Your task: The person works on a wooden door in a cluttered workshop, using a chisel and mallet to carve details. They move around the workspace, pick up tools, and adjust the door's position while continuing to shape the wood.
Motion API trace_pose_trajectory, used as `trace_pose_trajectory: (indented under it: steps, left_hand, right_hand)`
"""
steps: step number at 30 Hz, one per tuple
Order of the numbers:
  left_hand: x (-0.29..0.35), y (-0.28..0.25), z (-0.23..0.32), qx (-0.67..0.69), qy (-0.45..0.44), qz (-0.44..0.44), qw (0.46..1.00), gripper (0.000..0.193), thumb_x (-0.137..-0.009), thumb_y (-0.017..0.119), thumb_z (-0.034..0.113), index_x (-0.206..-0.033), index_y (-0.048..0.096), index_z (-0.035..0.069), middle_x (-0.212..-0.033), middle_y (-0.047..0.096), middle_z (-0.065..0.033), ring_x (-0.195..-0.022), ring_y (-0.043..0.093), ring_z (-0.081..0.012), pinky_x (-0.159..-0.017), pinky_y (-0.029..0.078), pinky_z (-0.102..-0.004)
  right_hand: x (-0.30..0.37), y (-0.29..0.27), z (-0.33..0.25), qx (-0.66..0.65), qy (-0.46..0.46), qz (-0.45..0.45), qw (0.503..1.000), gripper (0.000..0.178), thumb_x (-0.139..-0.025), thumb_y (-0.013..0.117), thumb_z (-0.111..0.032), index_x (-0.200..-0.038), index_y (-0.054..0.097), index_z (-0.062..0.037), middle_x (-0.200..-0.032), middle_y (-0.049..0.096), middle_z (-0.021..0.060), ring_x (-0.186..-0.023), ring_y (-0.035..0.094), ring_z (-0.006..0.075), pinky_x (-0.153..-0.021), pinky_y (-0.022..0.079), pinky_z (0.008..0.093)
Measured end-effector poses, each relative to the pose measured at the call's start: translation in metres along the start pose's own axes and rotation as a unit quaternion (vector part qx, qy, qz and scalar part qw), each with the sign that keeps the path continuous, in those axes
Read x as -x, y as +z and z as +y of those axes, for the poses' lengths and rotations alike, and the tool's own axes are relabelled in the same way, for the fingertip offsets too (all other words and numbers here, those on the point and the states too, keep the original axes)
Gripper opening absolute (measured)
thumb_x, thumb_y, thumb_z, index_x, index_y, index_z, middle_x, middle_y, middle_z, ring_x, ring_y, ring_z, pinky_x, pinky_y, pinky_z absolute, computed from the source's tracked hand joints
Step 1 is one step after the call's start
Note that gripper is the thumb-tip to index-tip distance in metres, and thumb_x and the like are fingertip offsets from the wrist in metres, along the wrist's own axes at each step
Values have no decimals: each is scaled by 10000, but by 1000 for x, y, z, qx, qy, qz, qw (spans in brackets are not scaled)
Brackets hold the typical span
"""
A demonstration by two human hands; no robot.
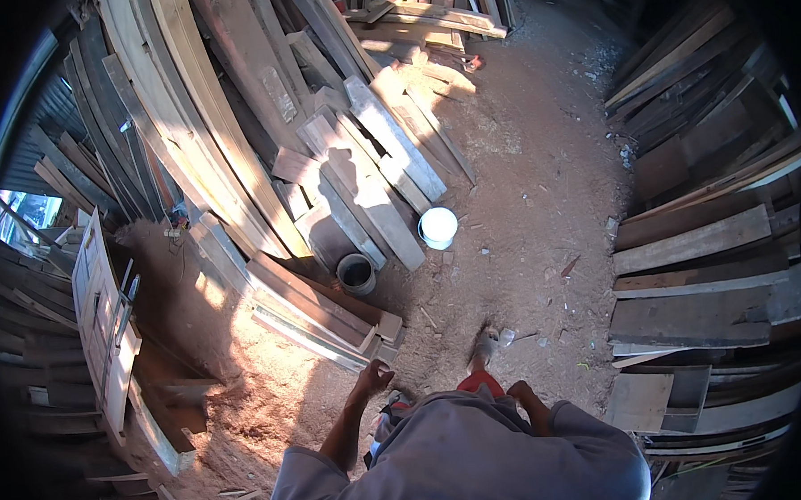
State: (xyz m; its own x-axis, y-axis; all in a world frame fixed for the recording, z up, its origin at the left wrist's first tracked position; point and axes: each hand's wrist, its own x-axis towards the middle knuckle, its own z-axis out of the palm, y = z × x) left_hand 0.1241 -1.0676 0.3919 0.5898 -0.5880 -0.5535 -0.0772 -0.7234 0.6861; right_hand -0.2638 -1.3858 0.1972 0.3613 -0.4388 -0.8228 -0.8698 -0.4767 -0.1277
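Note:
My left hand (371, 377) is held out in front of my body with loosely bent fingers and a gap between thumb and fingers; nothing shows in it. It is nearest the end of a low stack of reddish boards (318, 307), apart from it as far as I can tell. Close to my right side hangs my right hand (522, 393), its fingers curled in and no object visible in them. One foot (485, 343) is forward on the dusty ground. Beyond the low stack stand a dark bucket (357, 274) and a white bucket (438, 228).
Long planks (225, 124) lean and lie in piles on the left and ahead. Stacked boards (691, 242) line the right side. A dirt path (541, 199) strewn with wood scraps runs between them. At far left a panelled door (99, 308) stands near sawdust (265, 412).

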Motion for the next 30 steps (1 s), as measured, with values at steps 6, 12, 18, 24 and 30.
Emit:
trace_pose_trajectory:
  steps: [6,12,18,24,30]
  left_hand:
    - [-40,51,-19,-42,-115,-34,992,461,-772,755,443,-1021,714,58,-946,732,-189,-900,717,-300,-843,553,-394]
    - [-84,105,71,97,-126,48,986,413,-798,674,400,-1017,736,55,-963,728,-171,-921,704,-299,-840,549,-391]
    - [-171,97,64,77,-69,-77,992,435,-798,678,446,-937,728,37,-980,728,-157,-926,702,-276,-862,524,-356]
    - [-256,63,49,-19,-62,-128,990,580,-766,741,526,-1060,722,27,-1005,733,-163,-926,704,-284,-835,534,-402]
    - [-332,-6,102,-7,-102,-81,991,557,-783,754,492,-1005,700,-16,-935,719,-150,-853,685,-228,-743,534,-378]
  right_hand:
    - [-78,-200,-55,265,-282,57,920,224,-807,719,-445,-862,784,-238,-926,731,82,-876,694,306,-782,537,429]
    - [-133,-349,-75,-64,-151,244,956,128,-808,606,-156,-868,664,-59,-827,680,178,-893,705,286,-761,558,425]
    - [-225,-391,-74,-3,-128,198,972,262,-785,565,-195,-915,709,-18,-1031,688,248,-1018,666,388,-885,540,446]
    - [-258,-357,-81,199,-151,112,962,313,-781,550,-182,-954,746,-8,-989,723,189,-927,704,340,-802,565,434]
    - [-298,-364,-78,48,-23,130,990,309,-787,608,-207,-979,730,3,-1046,714,196,-1002,690,338,-848,558,410]
